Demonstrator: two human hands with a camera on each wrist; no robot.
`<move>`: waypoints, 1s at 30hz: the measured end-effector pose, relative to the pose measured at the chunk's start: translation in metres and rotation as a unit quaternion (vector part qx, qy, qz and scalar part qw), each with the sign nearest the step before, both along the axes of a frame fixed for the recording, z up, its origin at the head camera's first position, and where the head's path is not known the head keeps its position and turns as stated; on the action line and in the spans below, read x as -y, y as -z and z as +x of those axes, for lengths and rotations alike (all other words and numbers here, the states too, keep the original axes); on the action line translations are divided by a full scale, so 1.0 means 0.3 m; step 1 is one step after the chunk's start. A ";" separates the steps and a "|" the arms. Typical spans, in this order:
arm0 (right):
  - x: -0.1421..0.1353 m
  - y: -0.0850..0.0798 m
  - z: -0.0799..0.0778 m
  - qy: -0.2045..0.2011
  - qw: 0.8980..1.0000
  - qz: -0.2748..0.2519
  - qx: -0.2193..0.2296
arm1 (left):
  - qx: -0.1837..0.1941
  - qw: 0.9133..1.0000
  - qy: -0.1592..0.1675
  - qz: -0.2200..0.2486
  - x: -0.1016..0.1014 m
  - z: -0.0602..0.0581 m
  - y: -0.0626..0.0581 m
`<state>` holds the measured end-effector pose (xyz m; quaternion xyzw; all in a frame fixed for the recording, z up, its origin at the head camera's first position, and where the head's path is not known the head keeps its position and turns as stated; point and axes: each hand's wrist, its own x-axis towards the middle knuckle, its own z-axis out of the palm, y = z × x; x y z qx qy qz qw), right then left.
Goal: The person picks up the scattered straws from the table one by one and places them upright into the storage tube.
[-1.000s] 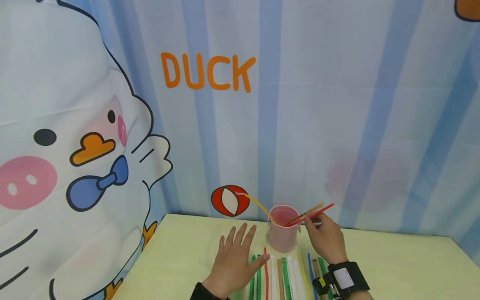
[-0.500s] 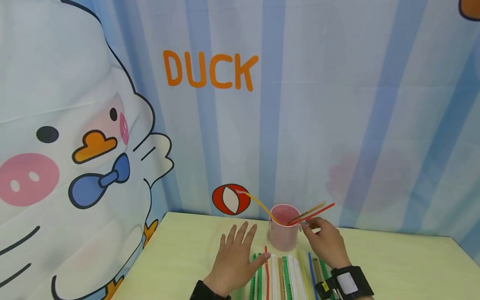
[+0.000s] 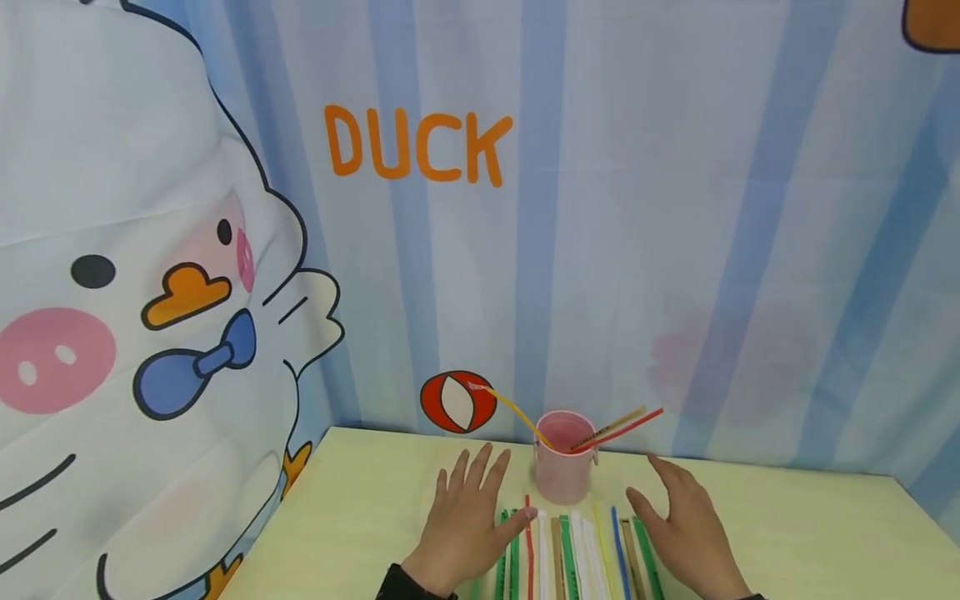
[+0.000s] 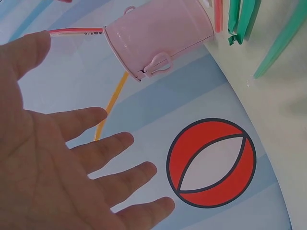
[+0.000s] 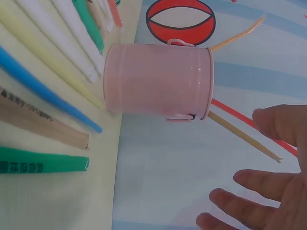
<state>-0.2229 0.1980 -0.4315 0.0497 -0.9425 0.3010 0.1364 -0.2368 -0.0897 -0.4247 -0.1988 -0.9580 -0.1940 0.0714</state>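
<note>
A small pink bucket [image 3: 562, 479] stands upright near the table's back edge, a looped ear on its side. A yellow straw [image 3: 517, 412] leans out of it to the left. Out to the right lean a brown straw [image 3: 628, 418] and a red straw [image 3: 637, 422]. My left hand [image 3: 465, 525] is spread flat, its thumb over the straw row and its fingers left of the bucket. Right of the bucket is my right hand [image 3: 693, 525], fingers apart and holding nothing, close to a green-wrapped straw [image 3: 647, 554]. The right wrist view shows the bucket [image 5: 158, 79] beyond that hand's fingers.
Several straws lie side by side in front of the bucket, among them a red straw [image 3: 529, 550], a white straw [image 3: 543, 554] and a blue straw [image 3: 620, 550]. Behind the pale yellow table [image 3: 360, 492] hangs a striped blue curtain [image 3: 600, 208] with cartoon prints.
My right hand has let go at the bucket's right side and drawn back toward the right and the table's front, its fingers now spread. The left hand has stayed nearly still.
</note>
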 end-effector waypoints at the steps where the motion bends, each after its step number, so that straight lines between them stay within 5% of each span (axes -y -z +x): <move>1: 0.000 0.007 0.006 0.000 1.000 0.004 -0.009 | 0.000 1.000 0.000 0.000 0.000 0.001 0.002; 13: 0.007 0.076 0.027 0.014 0.994 0.085 -0.064 | 0.004 1.000 -0.005 -0.009 0.014 0.009 0.008; 30: 0.015 0.089 0.035 0.014 0.997 0.064 -0.044 | -0.001 1.000 -0.007 -0.016 0.020 0.011 0.017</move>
